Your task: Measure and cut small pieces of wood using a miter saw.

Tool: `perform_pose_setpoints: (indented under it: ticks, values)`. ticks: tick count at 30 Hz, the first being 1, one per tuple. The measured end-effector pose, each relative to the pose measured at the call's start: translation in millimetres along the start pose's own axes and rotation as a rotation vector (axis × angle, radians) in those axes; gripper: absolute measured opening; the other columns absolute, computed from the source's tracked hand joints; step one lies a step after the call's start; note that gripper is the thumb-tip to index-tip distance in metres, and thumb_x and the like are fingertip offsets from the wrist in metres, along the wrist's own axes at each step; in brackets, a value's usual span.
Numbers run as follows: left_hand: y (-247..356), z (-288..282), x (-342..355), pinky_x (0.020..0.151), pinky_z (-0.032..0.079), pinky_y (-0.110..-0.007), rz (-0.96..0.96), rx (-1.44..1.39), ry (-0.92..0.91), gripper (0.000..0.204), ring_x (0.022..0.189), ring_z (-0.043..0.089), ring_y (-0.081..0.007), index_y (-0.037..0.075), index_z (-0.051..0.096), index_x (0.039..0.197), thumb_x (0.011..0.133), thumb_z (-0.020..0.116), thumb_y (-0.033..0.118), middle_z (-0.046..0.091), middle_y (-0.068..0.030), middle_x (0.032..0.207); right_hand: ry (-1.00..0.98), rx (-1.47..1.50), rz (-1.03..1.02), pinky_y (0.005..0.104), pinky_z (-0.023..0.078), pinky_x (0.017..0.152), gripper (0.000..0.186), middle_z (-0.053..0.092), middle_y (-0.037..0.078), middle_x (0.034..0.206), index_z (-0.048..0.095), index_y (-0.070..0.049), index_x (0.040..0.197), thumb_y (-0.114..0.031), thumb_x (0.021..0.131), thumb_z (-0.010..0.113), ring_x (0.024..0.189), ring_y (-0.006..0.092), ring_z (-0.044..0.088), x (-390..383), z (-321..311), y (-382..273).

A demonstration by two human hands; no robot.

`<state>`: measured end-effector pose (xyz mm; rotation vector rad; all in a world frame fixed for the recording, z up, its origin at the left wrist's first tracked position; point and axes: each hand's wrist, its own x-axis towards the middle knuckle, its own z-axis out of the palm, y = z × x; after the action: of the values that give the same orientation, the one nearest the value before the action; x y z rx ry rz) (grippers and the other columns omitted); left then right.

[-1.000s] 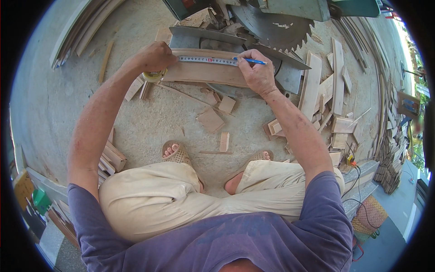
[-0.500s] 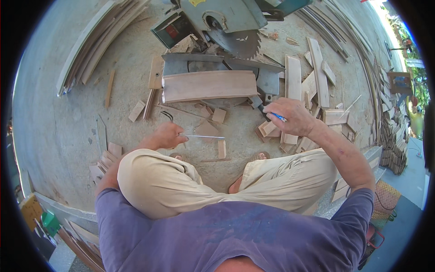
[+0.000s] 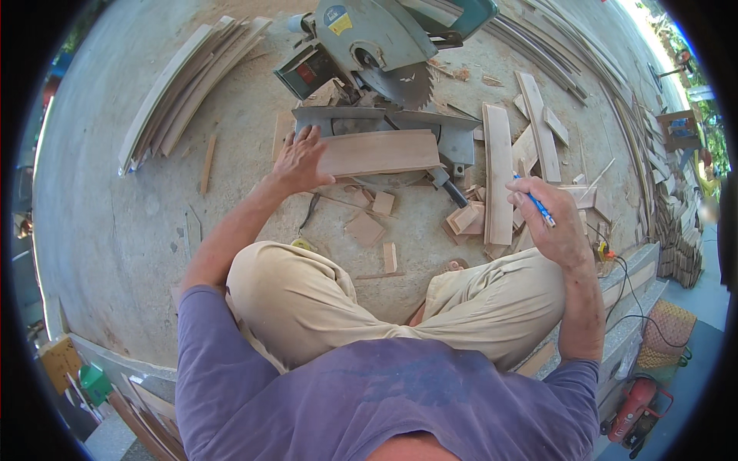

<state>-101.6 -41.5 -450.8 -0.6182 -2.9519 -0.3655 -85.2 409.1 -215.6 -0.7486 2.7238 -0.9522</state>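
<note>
My left hand (image 3: 302,160) lies with spread fingers on the left end of a flat wooden board (image 3: 384,151). That board rests against the fence (image 3: 338,119) of a miter saw, whose toothed blade (image 3: 403,84) is raised behind it. Pinched in my right hand (image 3: 560,223) is a slim blue pen (image 3: 543,210), its tip near a long upright-lying board (image 3: 498,165) right of the saw. A yellow-green tape measure (image 3: 304,243), partly hidden by my left knee, sits on the floor with a black strap (image 3: 310,210) beside it.
Small wood offcuts (image 3: 365,229) litter the floor before me, with more scrap boards (image 3: 538,127) at the right. Long strips (image 3: 192,84) are stacked at far left. The saw's dark handle (image 3: 453,190) juts toward me. A red machine (image 3: 636,407) stands at lower right.
My left hand has let go of the tape measure and moved up onto the board. The extended metal blade is gone from view. My right hand, holding the pen, has shifted right and slightly nearer.
</note>
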Motion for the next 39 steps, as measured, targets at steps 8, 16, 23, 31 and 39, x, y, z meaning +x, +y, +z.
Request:
perform_pose_setpoints:
  ticks: [8, 16, 23, 31, 39]
  values:
    - [0.8, -16.0, 44.9, 0.101, 0.047, -0.054, -0.039, 0.009, -0.333, 0.063, 0.118, 0.061, -0.0396, 0.006, 0.064, 0.117, 0.067, 0.088, 0.035, 0.065, -0.0183, 0.121, 0.096, 0.109, -0.138, 0.035, 0.058, 0.077, 0.018, 0.076, 0.016, 0.1, 0.071, -0.002, 0.118, -0.008, 0.102, 0.063, 0.087, 0.0269, 0.076, 1.4, 0.4, -12.3]
    - [-5.3, -30.7, 74.8, 0.078, 0.052, -0.05, 0.281, 0.008, -0.174, 0.032, 0.085, 0.068, -0.0373, 0.008, 0.066, 0.088, 0.072, 0.086, 0.028, 0.068, -0.013, 0.079, 0.242, 0.3, -0.059, 0.0314, 0.057, 0.076, 0.019, 0.076, 0.011, 0.095, 0.07, -0.003, 0.12, -0.014, 0.108, 0.06, 0.085, 0.0171, 0.074, 25.3, 12.8, 20.5]
    - [-8.6, -35.4, 70.1, 0.074, 0.053, -0.048, 0.378, -0.037, -0.019, 0.037, 0.077, 0.067, -0.0334, 0.01, 0.067, 0.085, 0.076, 0.087, 0.039, 0.065, -0.0098, 0.074, 0.399, 0.36, -0.078, 0.027, 0.056, 0.077, 0.021, 0.077, 0.01, 0.097, 0.071, -0.002, 0.121, -0.018, 0.11, 0.06, 0.088, 0.0122, 0.071, 25.8, 7.7, 24.9]
    - [-26.9, -18.4, 80.9, 0.081, 0.052, -0.046, 0.276, 0.029, 0.101, 0.031, 0.08, 0.069, -0.0309, 0.012, 0.066, 0.079, 0.09, 0.077, 0.039, 0.068, -0.0091, 0.076, 0.592, 0.26, -0.274, 0.0276, 0.057, 0.08, 0.035, 0.077, 0.007, 0.103, 0.069, -0.004, 0.129, -0.032, 0.111, 0.059, 0.09, 0.0107, 0.07, 84.1, -9.7, -1.7]
    - [-11.1, -27.7, 114.4, 0.083, 0.053, -0.042, 0.001, 0.452, -0.13, 0.038, 0.096, 0.07, -0.0261, 0.012, 0.08, 0.1, 0.101, 0.064, 0.046, 0.074, -0.0095, 0.088, 0.459, -0.26, -0.229, 0.0439, 0.058, 0.086, 0.053, 0.077, 0.021, 0.107, 0.068, 0.002, 0.133, -0.038, 0.099, 0.072, 0.094, 0.0305, 0.075, 275.7, -62.4, -51.0]
